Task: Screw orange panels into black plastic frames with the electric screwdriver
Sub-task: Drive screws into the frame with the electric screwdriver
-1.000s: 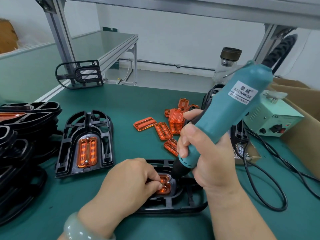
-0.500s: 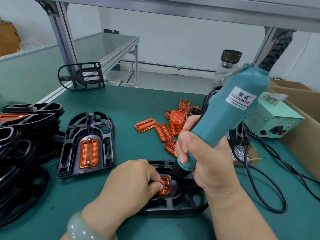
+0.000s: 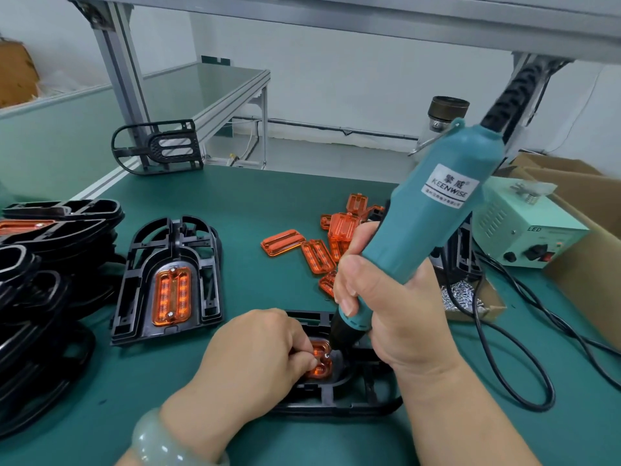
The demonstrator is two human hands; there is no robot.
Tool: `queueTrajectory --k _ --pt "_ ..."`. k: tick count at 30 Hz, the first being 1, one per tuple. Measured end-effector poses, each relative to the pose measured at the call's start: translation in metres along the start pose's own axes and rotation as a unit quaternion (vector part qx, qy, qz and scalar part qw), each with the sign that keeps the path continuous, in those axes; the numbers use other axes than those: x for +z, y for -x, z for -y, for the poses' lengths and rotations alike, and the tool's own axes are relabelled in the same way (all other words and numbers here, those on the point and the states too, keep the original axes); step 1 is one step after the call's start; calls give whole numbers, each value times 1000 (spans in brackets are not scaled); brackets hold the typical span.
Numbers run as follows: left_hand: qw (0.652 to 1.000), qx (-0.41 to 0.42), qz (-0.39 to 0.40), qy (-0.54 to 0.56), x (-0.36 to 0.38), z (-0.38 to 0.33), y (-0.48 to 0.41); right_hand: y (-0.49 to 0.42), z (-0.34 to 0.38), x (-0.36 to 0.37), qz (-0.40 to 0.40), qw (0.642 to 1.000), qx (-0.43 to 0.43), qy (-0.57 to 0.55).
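Gripping the electric screwdriver (image 3: 426, 227), right hand (image 3: 389, 307) tips it onto orange panel (image 3: 321, 363).

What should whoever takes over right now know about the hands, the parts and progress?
The right hand grips the electric screwdriver, bit down on the orange panel.
The left hand pinches that panel in the black frame in front.
Done: the finished frame at left, panel screwed at both ends.
Left: finish this panel; loose panels lie behind, screws to the right.

White wall (image 3: 336, 79), aluminium frame post (image 3: 117, 62); green bench mat (image 3: 268, 196)
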State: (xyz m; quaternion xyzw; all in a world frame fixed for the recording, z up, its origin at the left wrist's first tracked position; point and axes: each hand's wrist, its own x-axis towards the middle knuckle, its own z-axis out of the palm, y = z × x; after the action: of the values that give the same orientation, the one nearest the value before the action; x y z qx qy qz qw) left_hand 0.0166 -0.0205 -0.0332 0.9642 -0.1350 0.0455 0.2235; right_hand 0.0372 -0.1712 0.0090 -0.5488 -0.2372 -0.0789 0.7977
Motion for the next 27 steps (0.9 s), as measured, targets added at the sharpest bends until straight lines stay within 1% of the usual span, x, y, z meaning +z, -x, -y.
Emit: queueTrajectory --k 7,12,18,23,27 --pt "1000 -4 7 2 -2 -1 -1 3 1 2 17 1000 -18 13" --pt "1000 -15 10 3 -1 0 0 2 0 -2 4 1000 -29 0" --pt "1000 -12 1 -4 0 -1 1 2 0 -3 -43 999 -29 -6" --pt "1000 -6 -11 -9 1 -3 2 3 1 0 -29 999 -34 6" --pt "999 -5 -29 -19 3 -5 3 2 4 1 -43 998 -42 15"
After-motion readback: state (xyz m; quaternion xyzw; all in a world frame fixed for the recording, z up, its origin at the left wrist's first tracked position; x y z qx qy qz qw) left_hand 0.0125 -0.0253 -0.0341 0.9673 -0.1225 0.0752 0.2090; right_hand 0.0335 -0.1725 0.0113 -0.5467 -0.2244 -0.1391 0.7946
